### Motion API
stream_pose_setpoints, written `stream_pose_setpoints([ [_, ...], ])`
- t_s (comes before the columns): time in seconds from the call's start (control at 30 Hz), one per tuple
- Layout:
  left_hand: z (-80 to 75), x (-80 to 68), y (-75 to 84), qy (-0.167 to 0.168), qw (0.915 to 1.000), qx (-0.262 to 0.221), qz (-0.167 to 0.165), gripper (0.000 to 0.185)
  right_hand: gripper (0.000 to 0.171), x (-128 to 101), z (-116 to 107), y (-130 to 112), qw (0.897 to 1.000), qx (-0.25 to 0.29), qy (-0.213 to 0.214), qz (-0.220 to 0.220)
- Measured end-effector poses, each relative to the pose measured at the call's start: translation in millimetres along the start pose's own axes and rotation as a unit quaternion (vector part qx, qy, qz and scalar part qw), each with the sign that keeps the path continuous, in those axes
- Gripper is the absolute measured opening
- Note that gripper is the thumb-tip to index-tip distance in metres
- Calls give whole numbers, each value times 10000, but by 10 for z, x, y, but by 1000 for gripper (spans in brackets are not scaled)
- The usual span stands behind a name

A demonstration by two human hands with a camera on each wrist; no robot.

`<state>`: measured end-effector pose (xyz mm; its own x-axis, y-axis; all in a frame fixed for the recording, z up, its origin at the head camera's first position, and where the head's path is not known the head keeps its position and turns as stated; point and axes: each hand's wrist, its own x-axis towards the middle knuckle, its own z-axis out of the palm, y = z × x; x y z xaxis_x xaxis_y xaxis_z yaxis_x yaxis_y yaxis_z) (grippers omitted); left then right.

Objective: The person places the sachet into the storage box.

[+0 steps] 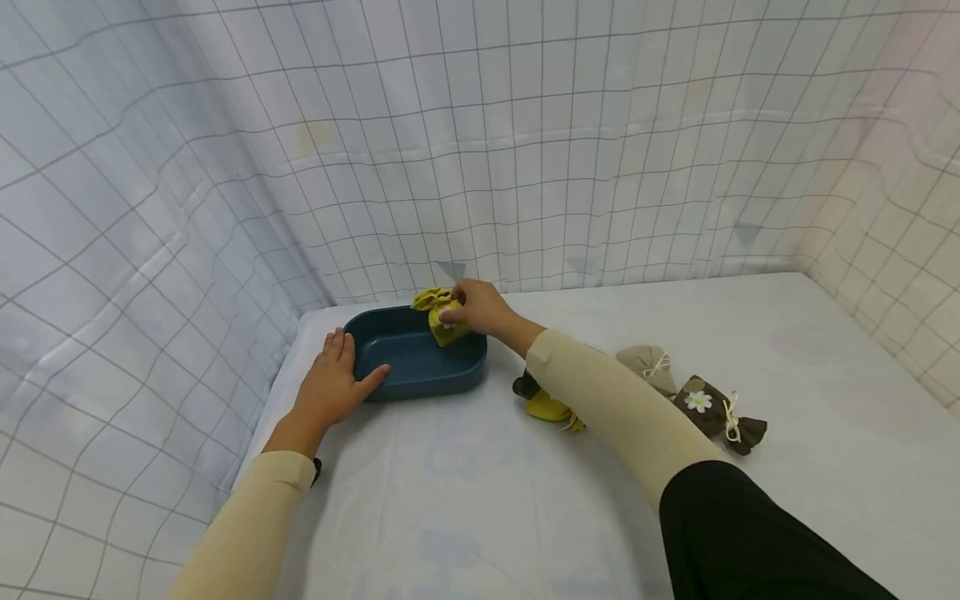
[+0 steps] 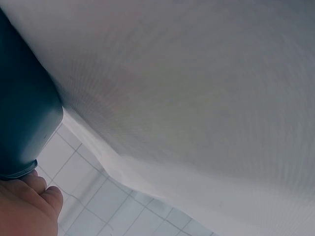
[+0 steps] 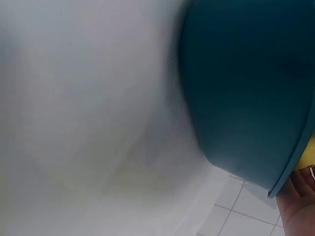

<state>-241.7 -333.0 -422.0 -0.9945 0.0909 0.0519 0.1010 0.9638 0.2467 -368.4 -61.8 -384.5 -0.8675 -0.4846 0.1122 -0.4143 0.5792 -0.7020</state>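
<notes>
A dark teal oval tub (image 1: 415, 387) stands on the white-covered table. My left hand (image 1: 330, 390) rests on its left end, the fingers lying along the side and the thumb reaching over the front rim. Over the tub's right part, my right hand (image 1: 480, 308) pinches a small yellow-and-brown cloth pouch (image 1: 444, 321) with a white flower. The pouch's gathered top points left, near the back rim. The right wrist view shows only a strip of yellow cloth (image 3: 308, 153) beside the fingers, behind the tub wall (image 3: 246, 93).
Right of the tub lie a yellow pouch (image 1: 547, 408) and a black item (image 1: 526, 385), both partly under my right sleeve. Farther right are a beige pouch (image 1: 647, 367) and a dark brown pouch (image 1: 701, 404) with a white flower. Grid-patterned curtains (image 1: 525, 167) enclose the table.
</notes>
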Motion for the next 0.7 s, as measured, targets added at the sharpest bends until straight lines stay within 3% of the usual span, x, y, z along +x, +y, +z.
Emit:
stream_pose_setpoints([
  [0.17,-4,-12,3,-19,10000,-12,-15,109,37,12,92,-40,9995,-307,-12,-35],
  [0.4,16,-23,-23,15,10000,-3,-47,110,37,9,175,-92,9883,-1457,-281,-362],
  [0.7,21,-2,-18,26,10000,-15,27,109,40,11,112,-94,9917,-1266,-190,-105],
])
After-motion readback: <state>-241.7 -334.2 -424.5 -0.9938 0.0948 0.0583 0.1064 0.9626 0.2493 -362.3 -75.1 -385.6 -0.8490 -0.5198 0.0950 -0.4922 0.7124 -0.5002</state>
